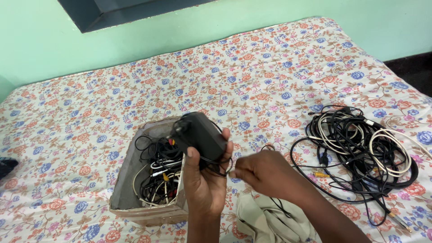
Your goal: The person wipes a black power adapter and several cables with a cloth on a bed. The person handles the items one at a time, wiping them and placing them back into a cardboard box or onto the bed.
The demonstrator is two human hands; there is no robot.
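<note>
My left hand (pixel 204 180) grips a black power adapter (pixel 200 135) with its thin black cord wound around it, held just above the right edge of a cardboard box (pixel 123 184). My right hand (pixel 265 173) pinches the loose end of that thin black cord (pixel 234 173) right beside the left hand. The box holds a tangle of black and white cables (pixel 157 175) with small coloured plugs. Both hands hover over a bed with a floral sheet (pixel 252 81).
A large loose heap of black and white cables (pixel 360 148) lies on the sheet to the right. A beige cloth (pixel 265 220) sits under my right wrist. A dark object (pixel 6 165) pokes in at the left edge. A green wall (pixel 40 40) runs behind the bed.
</note>
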